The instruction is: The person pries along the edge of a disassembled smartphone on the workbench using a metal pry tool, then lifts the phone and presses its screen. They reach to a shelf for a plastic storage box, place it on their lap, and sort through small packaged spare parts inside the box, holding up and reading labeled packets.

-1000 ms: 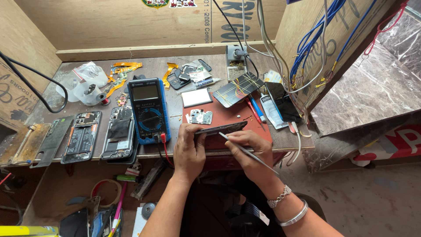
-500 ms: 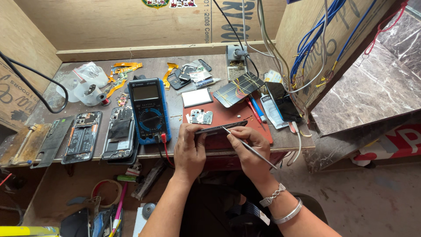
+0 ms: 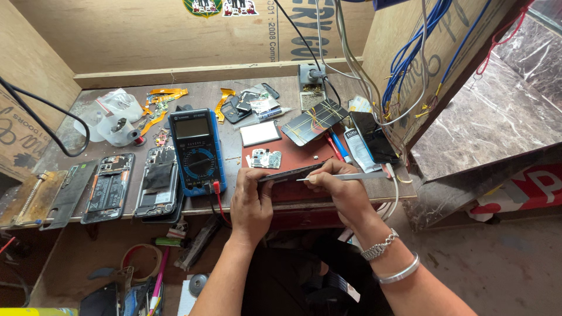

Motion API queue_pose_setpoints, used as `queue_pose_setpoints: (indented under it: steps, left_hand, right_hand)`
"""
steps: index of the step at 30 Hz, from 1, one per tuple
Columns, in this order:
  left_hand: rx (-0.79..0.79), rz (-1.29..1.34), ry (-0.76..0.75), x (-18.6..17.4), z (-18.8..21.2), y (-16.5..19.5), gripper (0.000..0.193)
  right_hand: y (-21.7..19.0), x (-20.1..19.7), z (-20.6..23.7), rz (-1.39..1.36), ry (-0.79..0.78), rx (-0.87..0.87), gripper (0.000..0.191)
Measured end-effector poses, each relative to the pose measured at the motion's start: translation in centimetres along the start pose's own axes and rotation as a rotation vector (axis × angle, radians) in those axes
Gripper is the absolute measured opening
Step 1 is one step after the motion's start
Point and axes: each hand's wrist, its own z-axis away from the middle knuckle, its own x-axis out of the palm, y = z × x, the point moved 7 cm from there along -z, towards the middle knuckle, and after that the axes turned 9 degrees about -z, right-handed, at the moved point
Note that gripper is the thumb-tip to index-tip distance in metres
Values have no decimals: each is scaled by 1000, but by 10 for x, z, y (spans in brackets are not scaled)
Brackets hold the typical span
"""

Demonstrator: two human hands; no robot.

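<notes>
The fingers (image 3: 264,175) of the left hand (image 3: 250,202) are closed around the near end of a dark, slim phone (image 3: 290,173), which is held on edge, tilted, just above the red mat (image 3: 293,153) at the front of the tabletop (image 3: 105,219). The right hand (image 3: 338,187) pinches a thin metal pry tool (image 3: 345,176) between thumb and forefinger, its tip laid against the phone's long edge near the middle. The tool's handle points off to the right. Whether the tip has gone into the seam cannot be told from here.

By the look of it the opening work is at an early point — the phone appears whole, no gap shows along the side, and no cover has come away from it.

Just behind the hands lie a small green circuit board (image 3: 266,158) and a white rectangular panel (image 3: 260,133). To the left stands a blue multimeter (image 3: 197,151) with a red probe lead plugged in at its base. Further left, 3 opened phone bodies (image 3: 108,187) lie side by side with their insides showing. Orange flex cables (image 3: 158,102) and a clear plastic bag (image 3: 111,117) sit toward the back, and blue and white wires (image 3: 404,64) hang down on the right.
</notes>
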Motion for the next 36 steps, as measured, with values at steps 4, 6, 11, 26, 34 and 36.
queue_pose_setpoints:
  steps: [4,6,11,26,34,36]
  left_hand:
    - [-11,5,-1,0,-1,0,21]
    - [-11,-1,-3,0,-1,-1,22]
    - [-8,8,12,0,0,0,22]
    - [-8,2,6,0,-1,0,23]
    - [-2,-4,13,0,-1,1,24]
    - [3,-1,16,0,0,1,24]
  right_hand:
    - [-11,5,14,39,45,-114,10]
    - [-20,9,24,160,66,-251,11]
    - [-25,20,36,260,91,-341,14]
    - [-20,21,34,281,85,-420,10]
    - [8,7,19,-108,17,-122,7]
    - [14,5,22,-170,23,-68,9]
